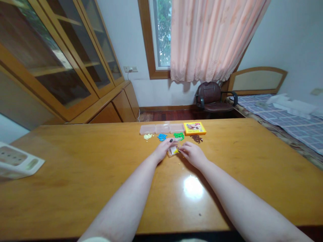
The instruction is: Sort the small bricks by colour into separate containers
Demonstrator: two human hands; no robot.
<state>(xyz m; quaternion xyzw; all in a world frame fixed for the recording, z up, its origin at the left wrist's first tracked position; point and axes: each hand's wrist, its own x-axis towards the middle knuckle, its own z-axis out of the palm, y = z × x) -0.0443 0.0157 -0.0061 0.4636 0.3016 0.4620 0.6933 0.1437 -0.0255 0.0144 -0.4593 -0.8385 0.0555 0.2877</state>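
Note:
My left hand point(161, 150) grips a small clear plastic box point(170, 153) from its left side, with the lid standing up at the far side. Inside the box lie a white patch, perhaps a label or paper, and some yellow pieces point(176, 151). At the box's right edge, my right hand point(193, 153) has its fingertips pinched together; whatever they hold is too small to make out. Just beyond my hands are piles of small pieces: pale cream point(148, 136), blue point(162, 137), green point(179, 135) and brown point(196, 138).
Clear plastic boxes point(147, 129) stand in a row behind the piles, beside a yellow printed box point(195, 128). A few tiny bits lie near my right hand on the wooden table point(101, 174). A white plastic holder point(20, 161) is at the left; an office chair point(212, 97) stands beyond.

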